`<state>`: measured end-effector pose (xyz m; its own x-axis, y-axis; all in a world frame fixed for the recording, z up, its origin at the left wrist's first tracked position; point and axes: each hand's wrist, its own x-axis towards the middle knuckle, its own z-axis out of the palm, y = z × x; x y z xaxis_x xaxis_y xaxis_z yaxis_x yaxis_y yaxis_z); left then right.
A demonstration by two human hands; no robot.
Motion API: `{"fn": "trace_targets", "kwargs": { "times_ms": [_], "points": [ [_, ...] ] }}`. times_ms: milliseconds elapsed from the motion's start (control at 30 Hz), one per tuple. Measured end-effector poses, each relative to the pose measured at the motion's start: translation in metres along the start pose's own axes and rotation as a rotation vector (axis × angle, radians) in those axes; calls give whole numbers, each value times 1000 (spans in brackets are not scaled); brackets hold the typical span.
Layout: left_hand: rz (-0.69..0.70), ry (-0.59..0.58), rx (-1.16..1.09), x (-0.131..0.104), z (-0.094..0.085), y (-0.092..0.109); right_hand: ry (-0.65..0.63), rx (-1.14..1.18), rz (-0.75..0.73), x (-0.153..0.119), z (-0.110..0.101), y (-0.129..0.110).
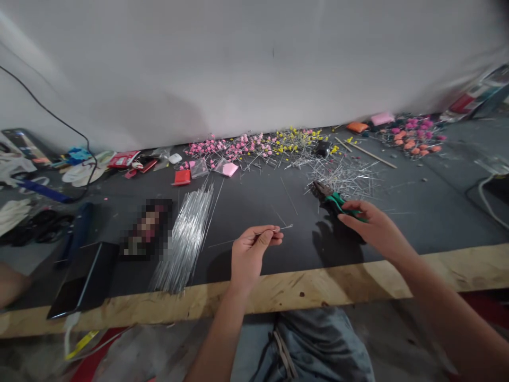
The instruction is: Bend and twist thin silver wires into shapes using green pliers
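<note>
My left hand pinches a thin metal wire between thumb and fingers. The wire's right end looks bent into a small loop, and its tail runs out to the left. In my right hand is a pair of pliers with green and black handles, jaws pointing up and left. Those jaws are at the edge of a loose heap of short wires, apart from the held wire. Left of my left hand lies a bundle of long straight wires.
Pink-tipped wires, yellow-tipped wires and orange-tipped wires line the wall. A blurred-out rectangular object and a dark tablet-like device lie at left. A wooden edge fronts the table. Part of another person's arm shows far left.
</note>
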<state>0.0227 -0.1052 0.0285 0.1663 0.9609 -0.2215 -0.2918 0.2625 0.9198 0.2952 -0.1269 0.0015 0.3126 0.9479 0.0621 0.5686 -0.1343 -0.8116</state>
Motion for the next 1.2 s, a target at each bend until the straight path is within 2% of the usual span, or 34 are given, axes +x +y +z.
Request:
{"fn": "trace_targets", "kwargs": {
  "times_ms": [100, 233, 533, 633, 733, 800, 867, 900, 1000, 1067, 1133, 1200],
  "points": [
    [-38, -1, -63, -2, -2, -4, -1, -273, -28, 5, -13, 30],
    [-103, 54, -132, -9, -2, -12, -39, -388, -75, 7, -14, 48],
    [-265, 180, -68, -26, -7, -25, -75, -506, -115, 24, -4, 47],
    [-274, 202, -30, -31, -11, -24, -98, -541, -165, 32, -1, 48],
    [-256, 230, -7, -34, -15, -22, -110, -553, -174, 34, -1, 38],
    [-243, 243, 8, -34, -17, -21, -115, -533, -128, 30, -3, 24],
    [-238, 246, 19, -34, -18, -19, -95, -461, 3, 20, -6, 7],
    [-236, 246, 21, -34, -19, -19, -142, -400, 77, 13, -8, -1],
    [-222, 254, 12, -35, -20, -18, -156, -91, 349, -12, -11, -22],
    [-205, 258, 1, -36, -21, -17, -216, 129, 499, -32, -11, -32],
    [-188, 259, -9, -37, -20, -17, -296, 245, 594, -51, -10, -40],
    [-171, 262, -16, -38, -19, -16, -343, 301, 593, -69, -8, -47]
  ]
}}
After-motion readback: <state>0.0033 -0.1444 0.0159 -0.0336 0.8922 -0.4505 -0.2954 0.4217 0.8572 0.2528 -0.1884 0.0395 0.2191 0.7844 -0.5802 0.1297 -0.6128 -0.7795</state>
